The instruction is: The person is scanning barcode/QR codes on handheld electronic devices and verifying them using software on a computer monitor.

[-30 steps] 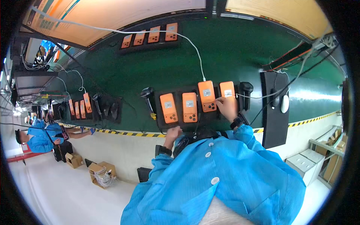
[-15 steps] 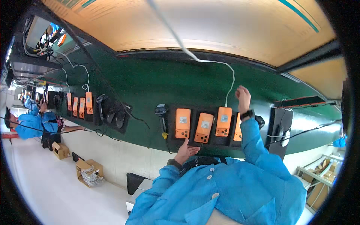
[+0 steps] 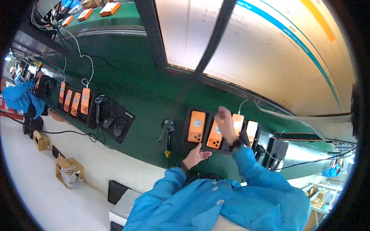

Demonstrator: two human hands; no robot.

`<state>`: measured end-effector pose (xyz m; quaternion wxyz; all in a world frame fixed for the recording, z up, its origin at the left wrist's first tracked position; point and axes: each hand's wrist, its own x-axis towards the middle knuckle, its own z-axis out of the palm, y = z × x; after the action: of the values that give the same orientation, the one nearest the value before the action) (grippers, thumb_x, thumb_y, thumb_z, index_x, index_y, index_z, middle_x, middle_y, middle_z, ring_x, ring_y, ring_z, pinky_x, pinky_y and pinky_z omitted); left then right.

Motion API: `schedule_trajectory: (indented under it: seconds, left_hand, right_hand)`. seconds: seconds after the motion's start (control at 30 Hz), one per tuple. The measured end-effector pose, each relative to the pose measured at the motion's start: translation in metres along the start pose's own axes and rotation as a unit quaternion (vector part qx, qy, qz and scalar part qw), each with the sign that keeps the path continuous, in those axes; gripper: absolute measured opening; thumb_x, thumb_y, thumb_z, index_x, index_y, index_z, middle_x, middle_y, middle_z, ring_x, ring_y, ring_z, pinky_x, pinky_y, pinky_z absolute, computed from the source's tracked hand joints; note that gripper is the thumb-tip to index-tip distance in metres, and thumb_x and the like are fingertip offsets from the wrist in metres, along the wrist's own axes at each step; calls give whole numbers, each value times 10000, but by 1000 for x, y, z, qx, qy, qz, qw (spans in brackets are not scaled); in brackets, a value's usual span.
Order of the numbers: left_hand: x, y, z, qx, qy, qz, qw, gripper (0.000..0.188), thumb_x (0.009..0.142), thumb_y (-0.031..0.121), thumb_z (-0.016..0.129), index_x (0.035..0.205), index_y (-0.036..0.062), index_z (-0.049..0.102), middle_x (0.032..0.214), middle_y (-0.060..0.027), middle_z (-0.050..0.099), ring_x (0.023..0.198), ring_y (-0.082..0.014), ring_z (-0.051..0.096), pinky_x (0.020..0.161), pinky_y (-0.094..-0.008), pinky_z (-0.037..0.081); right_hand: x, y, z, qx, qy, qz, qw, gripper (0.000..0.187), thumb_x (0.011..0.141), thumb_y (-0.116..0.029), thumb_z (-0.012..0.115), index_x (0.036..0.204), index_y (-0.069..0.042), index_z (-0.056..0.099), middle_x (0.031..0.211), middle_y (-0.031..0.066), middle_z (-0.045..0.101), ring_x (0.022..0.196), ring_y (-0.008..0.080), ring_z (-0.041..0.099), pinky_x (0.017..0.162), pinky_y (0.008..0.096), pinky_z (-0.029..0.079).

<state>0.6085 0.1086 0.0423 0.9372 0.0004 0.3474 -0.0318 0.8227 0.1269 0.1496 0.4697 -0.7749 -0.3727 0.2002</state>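
Observation:
Four-cornered orange phones lie back side up in a row in a black tray (image 3: 223, 151) before me. The leftmost phone (image 3: 197, 131) lies just beyond my left hand (image 3: 196, 156), whose fingers are stretched out and hold nothing; its fingertips are by the tray's near edge. My right hand (image 3: 226, 125) is over the tray, above the right side of the second phone (image 3: 214, 139). Motion blurs its fingers, so their grip is unclear. A white cable enters the top of the third phone (image 3: 237, 121), partly behind my right hand. The rightmost phone (image 3: 251, 130) is partly covered by my wrist.
A handheld scanner (image 3: 168, 126) stands left of the tray. A large lit monitor (image 3: 266, 54) overhangs the green bench (image 3: 148, 123). Further left are another tray of orange phones (image 3: 85, 102) and a dark mat (image 3: 127, 125). A co-worker's blue sleeve (image 3: 19, 94) shows far left.
My right hand has come from beyond the tray's right side to the left and nearer, over the phones. My left hand keeps its place by the leftmost phone. The whole view has turned.

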Motion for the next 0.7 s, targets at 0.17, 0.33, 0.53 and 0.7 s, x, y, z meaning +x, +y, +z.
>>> schedule_trajectory:
  seconds: [0.17,0.33,0.53,0.7]
  left_hand:
    - [-45,18,0,212,54,73,973,519,962,434,432,1107,-51,544,1053,-139,646,914,-198,626,783,-304,489]
    - [-97,14,-59,284,185,188,922,335,937,321,451,1013,30,597,933,-59,671,787,-132,617,685,-269,480]
    - [-130,22,-69,367,256,273,852,312,934,283,490,958,-11,592,857,-90,649,780,-161,616,704,-295,491]
    - [-142,29,-77,360,211,278,865,261,926,255,528,963,3,581,932,-83,634,817,-148,608,727,-294,488]
  right_hand:
    - [129,97,45,-107,200,135,965,442,743,-228,671,1025,92,554,876,196,620,789,265,569,728,395,463]
    - [162,132,36,-347,-70,-86,931,414,799,-20,579,1207,-78,540,1026,170,646,931,333,623,804,397,504]
    - [198,186,28,-397,-125,66,907,531,667,-177,717,1128,-20,505,1117,188,566,1032,329,546,859,392,469]
    - [199,216,-11,-309,-10,52,949,436,765,-132,649,1174,-34,530,1014,128,574,993,279,537,869,370,449]
